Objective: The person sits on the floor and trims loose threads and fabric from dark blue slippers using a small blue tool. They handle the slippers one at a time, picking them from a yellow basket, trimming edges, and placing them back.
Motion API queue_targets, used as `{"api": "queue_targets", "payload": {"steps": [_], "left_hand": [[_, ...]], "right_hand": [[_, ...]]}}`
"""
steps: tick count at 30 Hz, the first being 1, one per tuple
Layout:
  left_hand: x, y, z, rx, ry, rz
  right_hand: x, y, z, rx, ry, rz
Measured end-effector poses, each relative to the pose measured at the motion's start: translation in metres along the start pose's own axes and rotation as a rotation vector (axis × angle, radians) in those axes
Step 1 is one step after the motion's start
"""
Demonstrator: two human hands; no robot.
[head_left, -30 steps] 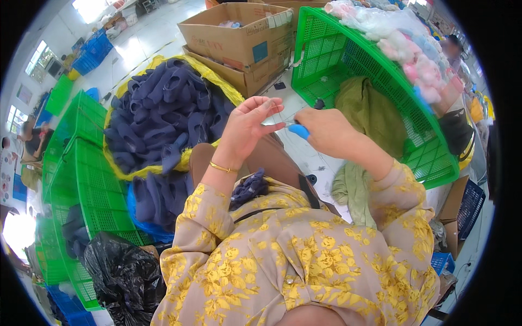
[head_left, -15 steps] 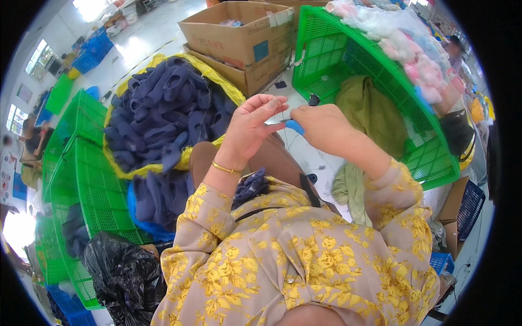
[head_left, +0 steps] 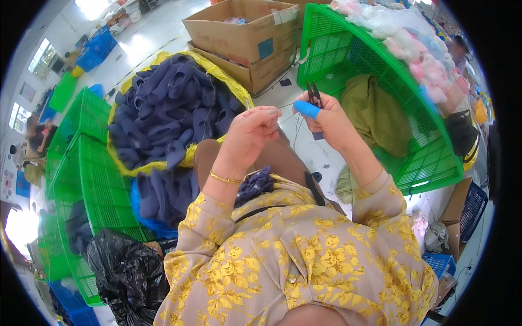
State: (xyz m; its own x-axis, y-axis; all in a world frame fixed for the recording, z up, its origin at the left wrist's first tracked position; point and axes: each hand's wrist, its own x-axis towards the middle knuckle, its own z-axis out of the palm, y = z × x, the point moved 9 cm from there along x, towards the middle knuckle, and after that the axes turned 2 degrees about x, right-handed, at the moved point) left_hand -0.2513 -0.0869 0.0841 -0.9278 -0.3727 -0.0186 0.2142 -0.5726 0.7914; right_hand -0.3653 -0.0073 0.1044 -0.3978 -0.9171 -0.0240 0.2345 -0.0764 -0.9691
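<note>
Black snips [head_left: 314, 93] now rise from the closed right hand [head_left: 324, 120], drawn apart from the thread-pinching left hand [head_left: 251, 132].

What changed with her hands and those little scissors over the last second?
The right hand drew away to the right of the left hand, and the snips it holds now point up, with thin thread stretched between the hands. A second ago the hands were together on a pale piece. The navy pile and green crates stayed put.
</note>
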Motion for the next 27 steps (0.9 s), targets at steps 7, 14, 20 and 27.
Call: {"api": "queue_targets", "payload": {"steps": [7,14,20,27], "left_hand": [[-0.010,-0.002,0.006,-0.128,-0.025,0.022],[-0.013,-0.001,-0.007,-0.176,0.138,0.110],[-0.030,0.006,-0.021,0.232,0.392,0.262],[-0.068,0.045,0.039,1.556,0.326,0.916]], "right_hand": [[-0.006,0.013,0.003,-0.094,0.038,-0.025],[-0.023,0.026,0.039,-0.228,0.011,-0.131],[-0.025,0.021,0.051,-0.091,0.014,-0.115],[-0.025,0.047,0.046,0.201,-0.089,0.148]]}}
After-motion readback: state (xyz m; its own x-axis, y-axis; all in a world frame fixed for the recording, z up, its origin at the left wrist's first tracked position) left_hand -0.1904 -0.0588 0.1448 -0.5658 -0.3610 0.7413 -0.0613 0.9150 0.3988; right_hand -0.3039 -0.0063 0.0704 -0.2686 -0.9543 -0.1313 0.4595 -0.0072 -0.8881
